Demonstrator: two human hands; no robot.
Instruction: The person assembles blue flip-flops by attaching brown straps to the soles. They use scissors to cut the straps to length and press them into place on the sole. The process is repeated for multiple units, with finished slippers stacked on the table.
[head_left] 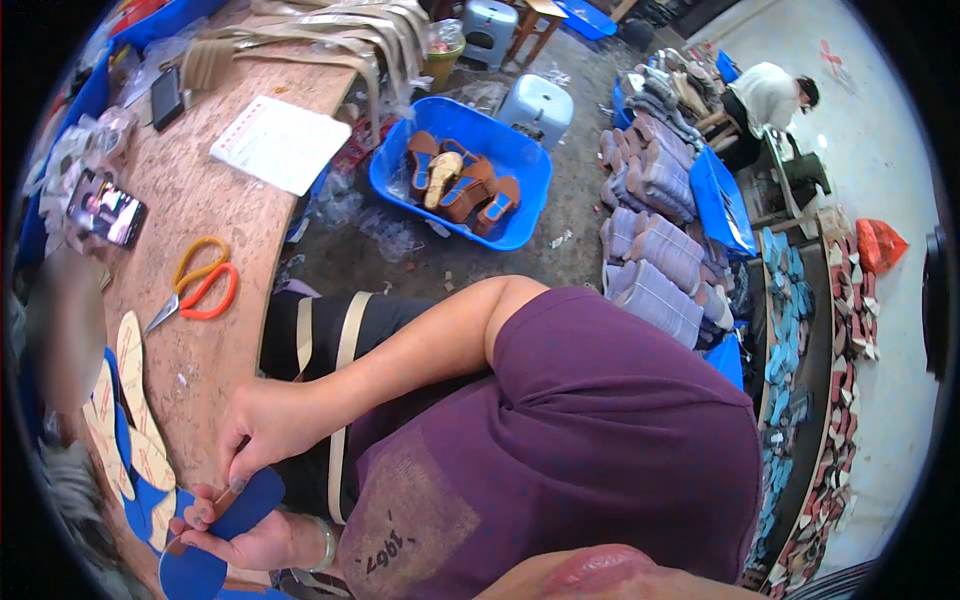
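Observation:
My left hand (pixel 268 542), with a band round its wrist, is closed on a blue insole (pixel 254 502). A narrow brown strip (pixel 229 494) lies along the insole, partly covered by my fingers. Just above, my right hand (pixel 272 420) is closed, its thumb and fingertips pinching at the strip's upper end. Next to my hands on the wooden table are several cream insoles (pixel 132 370) with red print, overlapping blue ones (pixel 147 492). Farther up the table lie scissors (pixel 200 285) with one yellow and one orange-red handle, their blades pointing toward the insoles.
On the table (pixel 190 130) are a lit phone (pixel 108 208), a dark phone (pixel 167 98), a paper sheet (pixel 280 142) and beige strips (pixel 300 45). A blue tub (pixel 530 215) of brown soles stands on the floor beside stools (pixel 540 108). Bundled soles (pixel 655 300) and another person (pixel 770 95) are at right.

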